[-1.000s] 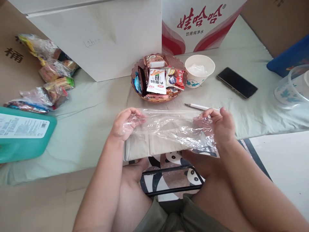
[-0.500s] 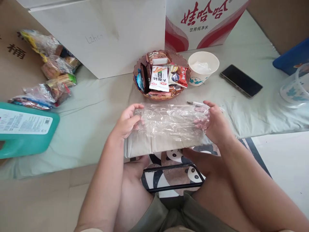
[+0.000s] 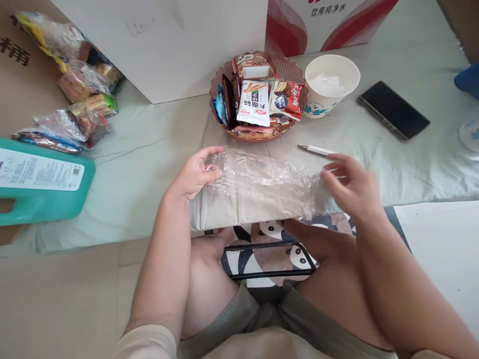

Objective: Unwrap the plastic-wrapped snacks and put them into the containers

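Both hands work at the near edge of a low surface covered in a pale green cloth [image 3: 149, 149]. The left hand [image 3: 194, 174] has its fingers curled onto one end of a crumpled clear plastic bag [image 3: 262, 182], pinching it. The right hand [image 3: 352, 187] sits at the bag's other end with fingers loosely spread and blurred; whether it grips the plastic cannot be told. The bag lies stretched between the two hands, right along the cloth's front edge, above the person's knees.

Just beyond the hands stands a brown bowl [image 3: 217, 92] heaped with wrapped snacks, and a white pen [image 3: 318, 150] lies just past the right fingertips. Farther out from the right hand are a white paper cup [image 3: 331, 87] and a dark phone [image 3: 392, 109]. Out past the left hand lie a teal jug [image 3: 41, 192] and a pile of bagged snacks [image 3: 75, 99]. A white box [image 3: 168, 45] closes off the far side. Bare cloth stays open on both sides of the bag.
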{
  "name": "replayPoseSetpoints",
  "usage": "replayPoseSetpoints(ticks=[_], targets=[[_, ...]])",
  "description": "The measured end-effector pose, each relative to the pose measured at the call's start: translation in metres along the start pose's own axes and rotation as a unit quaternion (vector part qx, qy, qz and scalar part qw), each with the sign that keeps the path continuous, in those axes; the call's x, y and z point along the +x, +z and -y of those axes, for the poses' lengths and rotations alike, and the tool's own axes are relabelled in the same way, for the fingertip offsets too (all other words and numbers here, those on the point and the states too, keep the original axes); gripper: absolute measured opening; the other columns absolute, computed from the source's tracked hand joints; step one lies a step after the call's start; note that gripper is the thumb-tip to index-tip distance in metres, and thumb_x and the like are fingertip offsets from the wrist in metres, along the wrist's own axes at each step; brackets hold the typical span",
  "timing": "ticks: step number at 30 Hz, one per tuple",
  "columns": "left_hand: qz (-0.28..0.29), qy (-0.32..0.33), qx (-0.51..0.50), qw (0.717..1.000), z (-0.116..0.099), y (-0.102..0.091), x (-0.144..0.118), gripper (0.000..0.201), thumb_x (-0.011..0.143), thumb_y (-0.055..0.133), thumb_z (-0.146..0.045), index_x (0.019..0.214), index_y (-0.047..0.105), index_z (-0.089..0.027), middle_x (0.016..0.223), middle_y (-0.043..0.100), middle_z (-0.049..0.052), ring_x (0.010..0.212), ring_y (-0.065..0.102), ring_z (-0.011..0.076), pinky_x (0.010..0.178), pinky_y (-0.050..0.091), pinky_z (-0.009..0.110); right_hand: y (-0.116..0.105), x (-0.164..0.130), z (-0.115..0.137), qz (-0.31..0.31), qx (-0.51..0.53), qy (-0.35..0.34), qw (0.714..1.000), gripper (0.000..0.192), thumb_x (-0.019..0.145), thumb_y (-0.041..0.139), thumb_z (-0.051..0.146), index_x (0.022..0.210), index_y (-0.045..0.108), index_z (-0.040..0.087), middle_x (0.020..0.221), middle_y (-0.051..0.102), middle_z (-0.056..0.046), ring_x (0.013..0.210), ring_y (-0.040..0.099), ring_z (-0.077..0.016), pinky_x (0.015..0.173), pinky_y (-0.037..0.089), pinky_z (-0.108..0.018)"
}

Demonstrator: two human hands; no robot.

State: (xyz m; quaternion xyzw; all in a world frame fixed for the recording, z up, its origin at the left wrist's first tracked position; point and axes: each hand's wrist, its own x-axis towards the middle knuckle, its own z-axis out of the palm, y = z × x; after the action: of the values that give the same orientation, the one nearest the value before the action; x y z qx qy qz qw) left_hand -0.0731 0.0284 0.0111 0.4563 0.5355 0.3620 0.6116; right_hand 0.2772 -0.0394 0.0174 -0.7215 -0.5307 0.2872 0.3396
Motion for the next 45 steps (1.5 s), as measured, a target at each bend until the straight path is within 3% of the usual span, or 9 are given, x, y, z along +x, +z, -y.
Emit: replayPoseSetpoints(ticks=[3, 9, 13, 20, 24, 29, 35, 39, 45], targets=[[0.1, -0.024, 0.009, 0.995, -0.001, -0.001, -0.004, 0.062, 0.058, 0.089, -0.016, 0.117, 0.071, -0.022, 0.087, 0.062, 0.001, 0.056, 0.043, 0.0051, 0.041, 0.028, 0.017, 0.001, 0.001, 0.0, -0.106, -0.011, -0.072, 0.992, 0.02, 0.079, 0.067, 0.03, 0.097, 0.07, 0.024, 0.086, 0.068, -0.005, 0.075, 0.066, -0.0194, 0.081, 0.058, -0.043], [0.254, -0.024, 0.04, 0.966, -0.001, 0.019, -0.004, 0.055, 0.067, 0.087, -0.017, 0.121, 0.075, -0.021, 0.072, 0.061, -0.001, 0.06, 0.05, 0.0079, 0.055, 0.042, 0.021, 0.043, -0.014, 0.022, 0.272, 0.173, -0.031, 0.946, 0.066, 0.071, 0.079, 0.042, 0.129, 0.053, 0.023, 0.118, 0.073, -0.012, 0.105, 0.072, -0.0263, 0.093, 0.061, -0.045], [0.233, 0.032, -0.017, 0.972, 0.002, 0.033, -0.005, 0.068, 0.061, 0.093, -0.023, 0.125, 0.072, -0.029, 0.128, 0.069, 0.005, 0.097, 0.069, 0.0179, 0.081, 0.057, 0.029, 0.057, -0.019, 0.04, 0.334, 0.119, -0.016, 0.935, 0.026, 0.073, 0.072, 0.033, 0.094, 0.062, 0.021, 0.075, 0.066, -0.001, 0.068, 0.062, -0.0168, 0.067, 0.052, -0.034], [0.149, -0.011, -0.231, 0.961, 0.01, 0.06, -0.013, 0.077, 0.068, 0.084, -0.066, 0.131, 0.066, -0.025, 0.149, 0.063, 0.012, 0.138, 0.061, 0.0344, 0.115, 0.051, 0.047, 0.058, -0.012, 0.039, 0.199, 0.27, 0.016, 0.942, 0.024, 0.075, 0.073, 0.035, 0.077, 0.051, 0.024, 0.068, 0.061, 0.003, 0.059, 0.058, -0.0123, 0.058, 0.045, -0.029], [0.189, -0.06, -0.149, 0.969, 0.014, 0.077, -0.013, 0.054, 0.066, 0.093, -0.041, 0.11, 0.074, -0.016, 0.127, 0.076, 0.015, 0.118, 0.074, 0.0307, 0.106, 0.058, 0.042, 0.062, -0.01, 0.036, 0.101, 0.284, -0.021, 0.953, 0.024, 0.079, 0.071, 0.033, 0.079, 0.047, 0.026, 0.074, 0.06, 0.002, 0.061, 0.061, -0.0128, 0.06, 0.049, -0.031], [0.094, -0.018, 0.008, 0.995, 0.019, 0.09, -0.013, 0.026, 0.083, 0.081, -0.032, 0.1, 0.075, -0.015, 0.097, 0.081, 0.01, 0.08, 0.079, 0.0191, 0.072, 0.064, 0.029, 0.056, -0.015, 0.033, 0.014, 0.207, -0.145, 0.968, 0.025, 0.089, 0.067, 0.038, 0.078, 0.046, 0.028, 0.082, 0.061, -0.001, 0.076, 0.065, -0.0196, 0.075, 0.056, -0.041], [-0.007, 0.132, 0.02, 0.991, 0.023, 0.089, -0.01, 0.041, 0.08, 0.08, -0.059, 0.088, 0.076, -0.019, 0.089, 0.08, 0.006, 0.069, 0.076, 0.0176, 0.061, 0.063, 0.028, 0.048, -0.022, 0.025, 0.032, 0.152, -0.249, 0.956, 0.018, 0.086, 0.072, 0.038, 0.083, 0.056, 0.03, 0.099, 0.065, -0.006, 0.101, 0.066, -0.0274, 0.098, 0.054, -0.053], [-0.034, 0.177, 0.056, 0.982, 0.02, 0.082, -0.01, 0.04, 0.08, 0.08, -0.059, 0.081, 0.077, -0.02, 0.08, 0.077, 0.004, 0.067, 0.073, 0.0167, 0.061, 0.061, 0.029, 0.053, -0.019, 0.02, 0.076, 0.187, -0.24, 0.949, 0.019, 0.084, 0.073, 0.03, 0.099, 0.062, 0.031, 0.111, 0.065, -0.008, 0.109, 0.066, -0.0276, 0.093, 0.056, -0.048], [-0.001, 0.17, 0.086, 0.982, 0.019, 0.071, -0.016, 0.025, 0.09, 0.074, -0.045, 0.101, 0.081, -0.024, 0.072, 0.071, 0.001, 0.059, 0.067, 0.014, 0.058, 0.056, 0.028, 0.056, -0.01, 0.023, 0.057, 0.221, -0.172, 0.958, 0.02, 0.086, 0.068, 0.038, 0.075, 0.056, 0.026, 0.094, 0.07, -0.005, 0.093, 0.068, -0.0221, 0.088, 0.056, -0.043]])
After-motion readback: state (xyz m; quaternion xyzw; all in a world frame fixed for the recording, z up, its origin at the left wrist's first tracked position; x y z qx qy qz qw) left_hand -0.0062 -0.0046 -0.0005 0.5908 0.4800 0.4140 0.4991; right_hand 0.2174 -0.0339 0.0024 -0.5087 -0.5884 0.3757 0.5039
